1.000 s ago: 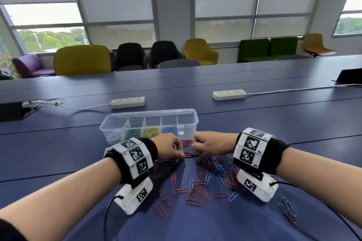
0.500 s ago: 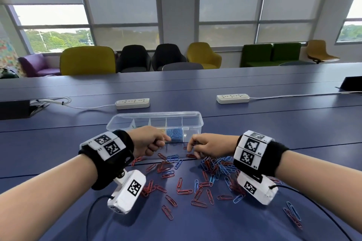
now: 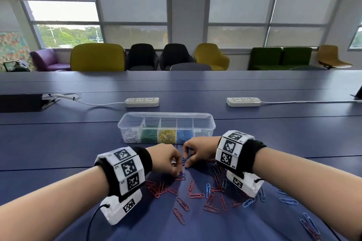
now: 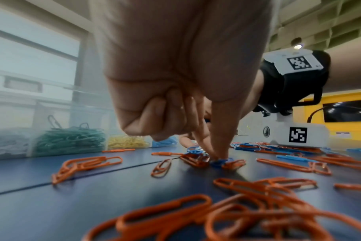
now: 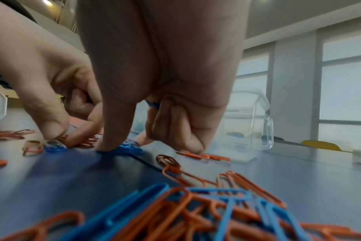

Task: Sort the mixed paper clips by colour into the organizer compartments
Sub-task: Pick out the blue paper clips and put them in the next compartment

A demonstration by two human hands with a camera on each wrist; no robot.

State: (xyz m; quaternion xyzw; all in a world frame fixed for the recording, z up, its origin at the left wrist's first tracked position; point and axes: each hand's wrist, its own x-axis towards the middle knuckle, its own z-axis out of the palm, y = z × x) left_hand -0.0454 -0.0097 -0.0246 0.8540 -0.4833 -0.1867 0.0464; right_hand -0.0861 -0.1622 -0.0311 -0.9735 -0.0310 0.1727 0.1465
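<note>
- Head view: left hand (image 3: 166,159) and right hand (image 3: 199,150) meet fingertip to fingertip over the loose clips (image 3: 195,195) on the blue table (image 3: 58,143), just in front of the clear organizer (image 3: 166,121). Organizer compartments, left to right: white, green, yellow, blue clips; the rightmost looks bare. Loose clips are red-orange and blue, spread between and under both wrists.
- Left wrist view: left hand (image 4: 175,65) has outer fingers curled into the palm; thumb and forefinger reach down and pinch at a blue clip (image 4: 218,162) lying among orange ones on the table (image 4: 31,203). Organizer (image 4: 52,138) sits to the left.
- Right wrist view: right hand (image 5: 159,65) presses its thumb tip onto a second blue clip (image 5: 126,149); other fingers curled, more blue showing inside the palm. Left hand (image 5: 41,73) is just beside, fingertips on its own clip (image 5: 55,146).
</note>
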